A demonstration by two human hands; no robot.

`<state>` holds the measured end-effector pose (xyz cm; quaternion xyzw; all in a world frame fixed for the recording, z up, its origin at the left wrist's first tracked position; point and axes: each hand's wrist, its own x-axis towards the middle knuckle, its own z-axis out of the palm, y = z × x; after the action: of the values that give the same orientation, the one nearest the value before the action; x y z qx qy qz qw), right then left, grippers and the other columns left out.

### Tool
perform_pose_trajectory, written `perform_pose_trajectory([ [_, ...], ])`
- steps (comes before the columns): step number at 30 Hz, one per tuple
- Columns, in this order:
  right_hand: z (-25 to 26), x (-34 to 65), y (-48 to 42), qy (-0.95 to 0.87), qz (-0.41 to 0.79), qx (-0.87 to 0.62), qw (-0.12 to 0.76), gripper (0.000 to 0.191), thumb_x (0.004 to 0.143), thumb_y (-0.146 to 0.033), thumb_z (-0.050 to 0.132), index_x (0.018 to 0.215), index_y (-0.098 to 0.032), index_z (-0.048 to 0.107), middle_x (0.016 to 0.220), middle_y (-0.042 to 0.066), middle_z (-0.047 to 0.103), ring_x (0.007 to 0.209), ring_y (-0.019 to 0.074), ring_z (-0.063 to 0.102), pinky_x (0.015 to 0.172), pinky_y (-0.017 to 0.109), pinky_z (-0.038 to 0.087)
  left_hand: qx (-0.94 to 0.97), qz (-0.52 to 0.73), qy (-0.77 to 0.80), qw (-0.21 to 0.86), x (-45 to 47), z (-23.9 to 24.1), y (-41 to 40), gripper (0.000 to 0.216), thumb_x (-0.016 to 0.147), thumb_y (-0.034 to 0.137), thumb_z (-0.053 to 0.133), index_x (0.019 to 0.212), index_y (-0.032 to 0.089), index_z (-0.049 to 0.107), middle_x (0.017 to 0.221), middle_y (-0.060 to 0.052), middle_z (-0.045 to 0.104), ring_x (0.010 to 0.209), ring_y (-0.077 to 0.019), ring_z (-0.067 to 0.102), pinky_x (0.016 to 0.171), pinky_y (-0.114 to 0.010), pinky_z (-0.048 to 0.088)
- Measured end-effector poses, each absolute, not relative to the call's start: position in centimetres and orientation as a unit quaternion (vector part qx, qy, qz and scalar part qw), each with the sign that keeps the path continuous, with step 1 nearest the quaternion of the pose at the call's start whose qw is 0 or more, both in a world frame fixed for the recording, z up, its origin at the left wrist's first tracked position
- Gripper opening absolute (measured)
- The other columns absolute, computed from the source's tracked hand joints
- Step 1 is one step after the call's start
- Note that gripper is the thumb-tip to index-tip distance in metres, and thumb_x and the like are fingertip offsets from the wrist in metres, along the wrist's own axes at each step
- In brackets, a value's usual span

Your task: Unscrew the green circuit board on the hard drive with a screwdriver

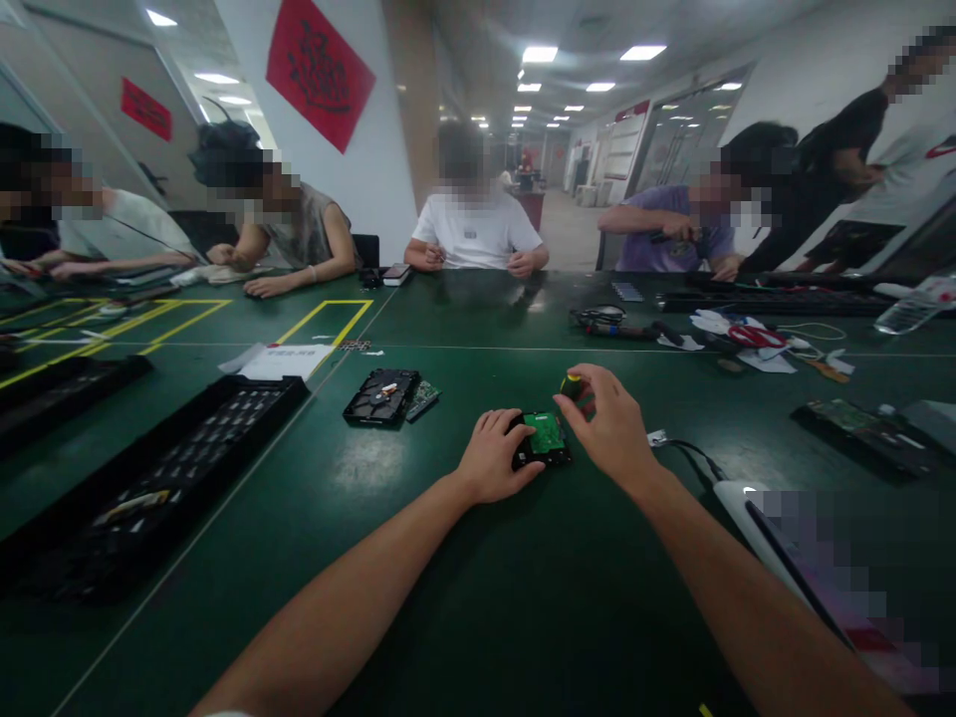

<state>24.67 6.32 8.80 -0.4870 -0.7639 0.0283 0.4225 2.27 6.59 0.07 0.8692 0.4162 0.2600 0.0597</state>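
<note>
The left hand [494, 456] lies on the dark green surface [463, 597] with its fingers wrapped around the left edge of a small hard drive [544, 441], pinning it flat; the drive's green circuit board faces up. Just to the right of that hand, the right hand [608, 418] is clenched around a screwdriver [574, 385] with a yellow-and-black handle top (its tip is hidden behind the fingers, so whether it touches the drive cannot be told). The two hands sit close together, the drive between them.

Further left of the left hand and a little beyond it rests a second hard drive [380, 396], opened, with a loose circuit board [423, 399] touching its right side. Well off to the left lies a long black tray [164, 468] with many small compartments. Right of the right hand a black cable [691, 453] runs across the surface, and beyond it sits another flat black tray [858, 430]. Across the surface, several other people sit with their own hands busy, well apart from this person's.
</note>
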Motion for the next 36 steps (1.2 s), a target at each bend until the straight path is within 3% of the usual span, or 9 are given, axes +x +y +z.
perform_pose_trajectory([
  [5, 7.0, 25.4, 4.1, -0.74, 0.024, -0.483, 0.467, 0.041, 0.1, -0.037, 0.066, 0.139, -0.031, 0.054, 0.123, 0.012, 0.066, 0.092, 0.0291, 0.071, 0.083, 0.051, 0.064, 0.887, 0.25, 0.379, 0.077, 2.1, 0.4, 6.2, 0.059, 0.088, 0.053, 0.079, 0.138, 0.025, 0.065, 0.154, -0.016, 0.056, 0.145, -0.0379, 0.051, 0.124, -0.064, 0.035],
  [9, 6.2, 25.7, 2.8, -0.717, 0.01, -0.492, 0.494, 0.042, 0.099, -0.038, 0.069, 0.138, -0.034, 0.053, 0.124, 0.012, 0.066, 0.079, 0.0264, 0.07, 0.079, 0.053, 0.065, 0.899, 0.245, 0.351, 0.087, 2.1, 0.5, 6.0, 0.064, 0.085, 0.061, 0.081, 0.137, 0.026, 0.065, 0.153, -0.016, 0.056, 0.145, -0.0384, 0.051, 0.124, -0.063, 0.036],
  [13, 6.2, 25.8, 1.8, -0.724, 0.023, -0.484, 0.491, 0.042, 0.1, -0.037, 0.068, 0.139, -0.033, 0.053, 0.126, 0.012, 0.066, 0.087, 0.027, 0.073, 0.083, 0.052, 0.066, 0.909, 0.246, 0.326, 0.085, 2.1, 0.4, 5.8, 0.065, 0.085, 0.067, 0.081, 0.132, 0.025, 0.067, 0.151, -0.016, 0.058, 0.143, -0.0366, 0.053, 0.121, -0.057, 0.041],
  [20, 6.3, 26.5, 0.3, -0.738, 0.076, -0.465, 0.483, 0.045, 0.102, -0.03, 0.065, 0.143, -0.035, 0.049, 0.127, 0.01, 0.068, 0.095, 0.0263, 0.075, 0.09, 0.05, 0.065, 0.911, 0.241, 0.325, 0.083, 2.1, 0.6, 5.3, 0.064, 0.085, 0.069, 0.079, 0.132, 0.027, 0.068, 0.149, -0.015, 0.059, 0.141, -0.0375, 0.054, 0.118, -0.059, 0.043],
  [26, 6.5, 27.0, 0.5, -0.741, 0.002, -0.456, 0.493, 0.043, 0.098, -0.031, 0.072, 0.135, -0.033, 0.051, 0.121, 0.01, 0.065, 0.094, 0.0271, 0.072, 0.083, 0.049, 0.065, 0.91, 0.246, 0.325, 0.079, 2.1, 0.4, 5.2, 0.064, 0.086, 0.068, 0.079, 0.132, 0.026, 0.068, 0.149, -0.016, 0.059, 0.14, -0.0381, 0.055, 0.118, -0.059, 0.042],
  [30, 6.3, 27.2, 0.8, -0.738, -0.01, -0.46, 0.493, 0.044, 0.1, -0.028, 0.07, 0.14, -0.033, 0.052, 0.119, 0.009, 0.066, 0.087, 0.0238, 0.071, 0.082, 0.047, 0.064, 0.91, 0.256, 0.317, 0.074, 2.1, 0.1, 5.4, 0.063, 0.087, 0.069, 0.079, 0.131, 0.025, 0.068, 0.148, -0.016, 0.06, 0.139, -0.0379, 0.055, 0.117, -0.059, 0.043],
  [36, 5.7, 27.0, 0.9, -0.742, -0.014, -0.44, 0.505, 0.048, 0.099, -0.022, 0.07, 0.144, -0.028, 0.052, 0.12, 0.008, 0.069, 0.091, 0.0212, 0.072, 0.085, 0.041, 0.064, 0.912, 0.263, 0.306, 0.072, 2.1, -0.1, 5.5, 0.064, 0.088, 0.07, 0.077, 0.132, 0.024, 0.066, 0.148, -0.017, 0.059, 0.138, -0.0383, 0.056, 0.116, -0.06, 0.043],
])
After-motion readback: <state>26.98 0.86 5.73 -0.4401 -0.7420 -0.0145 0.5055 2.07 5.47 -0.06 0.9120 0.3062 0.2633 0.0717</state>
